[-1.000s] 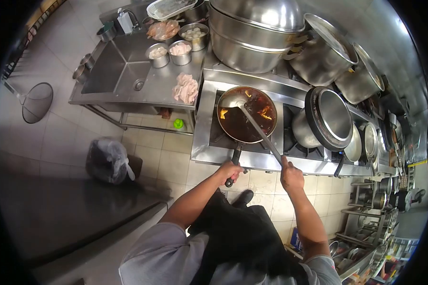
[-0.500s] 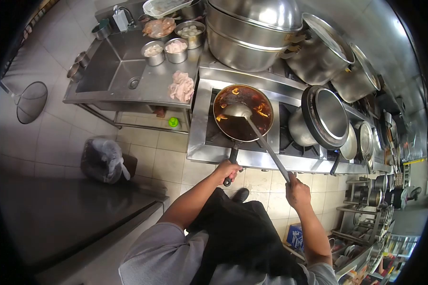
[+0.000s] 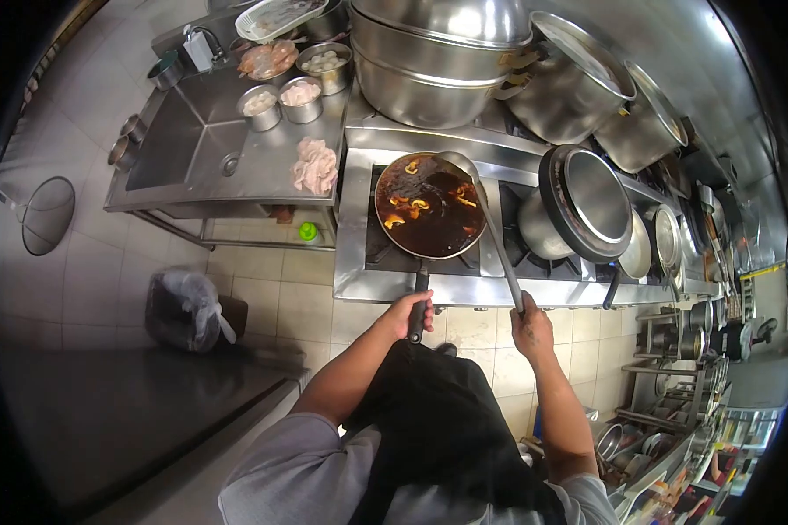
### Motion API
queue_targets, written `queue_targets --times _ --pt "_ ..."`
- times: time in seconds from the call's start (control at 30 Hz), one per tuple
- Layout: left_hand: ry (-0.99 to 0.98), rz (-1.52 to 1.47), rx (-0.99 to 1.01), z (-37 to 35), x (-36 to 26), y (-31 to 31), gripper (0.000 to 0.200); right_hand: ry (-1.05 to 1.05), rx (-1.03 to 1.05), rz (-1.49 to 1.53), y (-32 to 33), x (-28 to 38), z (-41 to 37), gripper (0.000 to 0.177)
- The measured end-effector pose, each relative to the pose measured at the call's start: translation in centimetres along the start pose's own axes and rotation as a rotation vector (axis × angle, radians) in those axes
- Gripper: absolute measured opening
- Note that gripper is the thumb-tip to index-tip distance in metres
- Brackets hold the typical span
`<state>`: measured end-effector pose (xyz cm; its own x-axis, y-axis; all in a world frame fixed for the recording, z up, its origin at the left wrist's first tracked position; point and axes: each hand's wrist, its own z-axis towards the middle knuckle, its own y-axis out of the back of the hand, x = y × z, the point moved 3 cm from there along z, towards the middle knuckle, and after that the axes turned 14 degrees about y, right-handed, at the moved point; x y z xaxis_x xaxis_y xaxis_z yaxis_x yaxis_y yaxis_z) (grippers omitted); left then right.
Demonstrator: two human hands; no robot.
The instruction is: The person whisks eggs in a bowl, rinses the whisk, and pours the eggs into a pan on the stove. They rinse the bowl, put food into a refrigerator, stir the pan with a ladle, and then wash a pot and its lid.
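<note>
A frying pan [image 3: 425, 255] sits on the stove, filled with dark brown sauce [image 3: 425, 223] in which orange-yellow pieces float. My left hand [image 3: 409, 316] is closed around the pan's black handle. In my right hand [image 3: 531, 328] is the long metal shaft of a ladle [image 3: 496, 236]. The ladle's bowl rests at the pan's far right rim, partly over the sauce.
Right of the pan stands a lidded pot [image 3: 547, 223], and behind it a large steamer [image 3: 429, 74]. A steel sink counter [image 3: 289, 127] on the left bears raw meat [image 3: 313, 166] and several small metal containers. A lined bin [image 3: 184, 311] stands on the floor.
The ladle's bowl has moved from the middle of the sauce to the pan's far right rim. My left hand keeps its hold on the handle. The whole view has shifted slightly.
</note>
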<state>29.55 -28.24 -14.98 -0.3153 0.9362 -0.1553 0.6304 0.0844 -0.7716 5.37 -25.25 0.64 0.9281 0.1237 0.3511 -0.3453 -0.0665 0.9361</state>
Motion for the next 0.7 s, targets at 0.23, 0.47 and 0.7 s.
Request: queue_targets --times 0.23,0.47,0.7 --pt "-0.068 0.220 -0.127 0.3 -0.3 -0.3 0.024 -0.072 0.125 0.015 -2.9 -0.9 0.6 0.048" --pt "-0.159 0.327 -0.213 0.6 -0.3 0.1 0.016 0.067 0.100 0.279 -3.4 0.1 -0.3 0.043" --pt "-0.180 0.329 -0.219 0.4 -0.4 0.1 0.018 -0.329 0.462 0.646 -0.1 4.2 -0.7 0.042"
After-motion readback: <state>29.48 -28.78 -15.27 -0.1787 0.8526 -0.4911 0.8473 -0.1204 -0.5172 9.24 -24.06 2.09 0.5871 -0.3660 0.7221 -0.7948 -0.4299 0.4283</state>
